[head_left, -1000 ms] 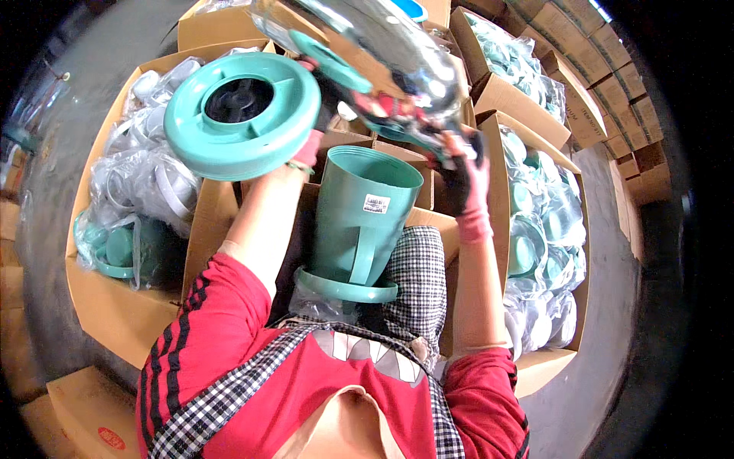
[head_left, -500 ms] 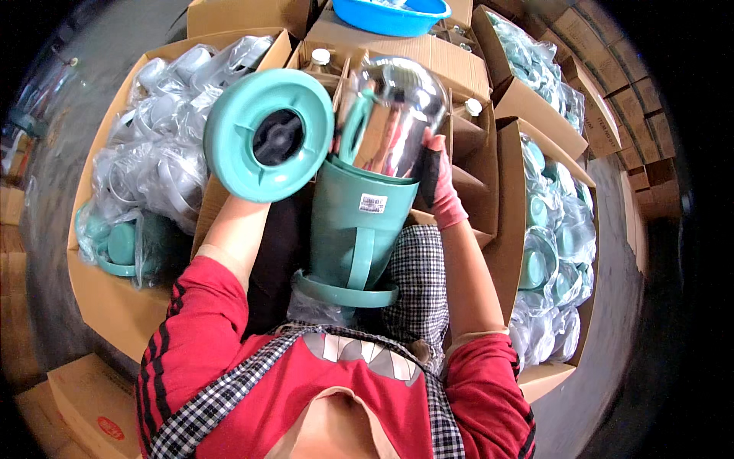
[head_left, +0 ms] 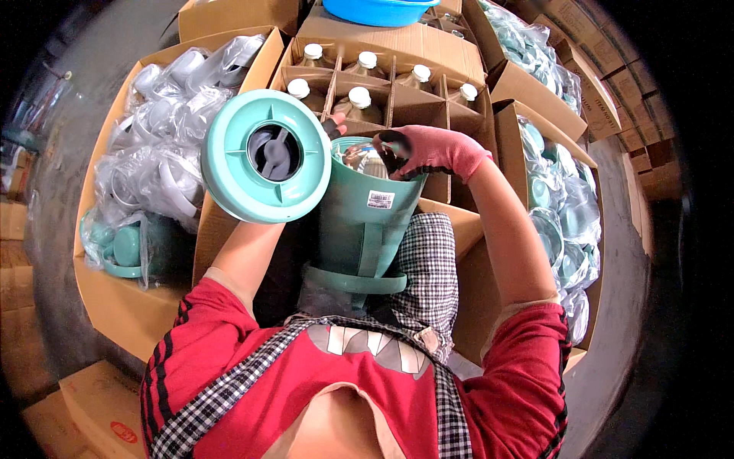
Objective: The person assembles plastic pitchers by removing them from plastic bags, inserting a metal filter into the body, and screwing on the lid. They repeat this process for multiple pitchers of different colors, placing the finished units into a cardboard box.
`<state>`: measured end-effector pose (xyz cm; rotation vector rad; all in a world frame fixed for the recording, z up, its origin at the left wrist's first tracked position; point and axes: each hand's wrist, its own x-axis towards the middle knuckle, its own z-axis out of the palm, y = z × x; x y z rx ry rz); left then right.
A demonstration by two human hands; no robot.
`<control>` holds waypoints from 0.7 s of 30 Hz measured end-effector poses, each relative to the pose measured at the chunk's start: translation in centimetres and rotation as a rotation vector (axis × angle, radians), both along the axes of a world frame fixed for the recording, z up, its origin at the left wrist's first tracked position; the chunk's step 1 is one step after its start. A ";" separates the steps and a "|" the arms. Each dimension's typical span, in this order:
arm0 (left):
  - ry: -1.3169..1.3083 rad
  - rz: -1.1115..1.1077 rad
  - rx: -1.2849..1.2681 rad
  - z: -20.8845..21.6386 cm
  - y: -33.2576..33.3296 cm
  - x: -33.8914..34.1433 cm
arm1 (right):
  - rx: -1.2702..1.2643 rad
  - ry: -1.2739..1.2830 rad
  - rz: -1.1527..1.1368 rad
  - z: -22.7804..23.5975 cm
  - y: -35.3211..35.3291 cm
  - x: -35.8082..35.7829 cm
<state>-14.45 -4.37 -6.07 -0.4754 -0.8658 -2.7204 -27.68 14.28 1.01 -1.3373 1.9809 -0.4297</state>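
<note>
Between my knees stands a teal vacuum jug casing (head_left: 359,229), its open mouth up, with a handle and a wide rim low down. A mirrored glass liner (head_left: 362,157) sits sunk inside the mouth, only its silvery top end showing. My right hand (head_left: 440,153), in a pink glove with black fingers, curls over the mouth against the liner. A round teal cap (head_left: 229,180) with a black centre faces up left of the casing. My left hand (head_left: 334,125) holds it from behind; only its gloved fingertips show past the cap's edge.
Ahead is a divided carton (head_left: 432,115) with several white-capped glass liners. At left, a carton (head_left: 103,294) holds bagged grey and teal parts. More cartons of bagged teal parts (head_left: 573,214) flank the right. A blue basin (head_left: 382,11) sits at the far edge.
The mirrored liner has gone down into the casing. My right hand has moved from the liner's side to over the mouth. The cap has dropped slightly, and my left fingertips have come into sight.
</note>
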 end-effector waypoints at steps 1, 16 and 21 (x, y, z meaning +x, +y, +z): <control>-0.005 0.008 -0.002 -0.1 0.0 0.1 | 0.023 0.044 -0.025 -0.2 -0.1 0.2; 0.044 0.705 -0.810 5.9 0.7 -2.7 | -0.961 -0.847 -0.811 1.2 0.2 1.7; 0.046 0.090 -0.906 -0.4 -1.9 -3.3 | -1.035 -0.691 -0.783 -9.2 2.3 -1.5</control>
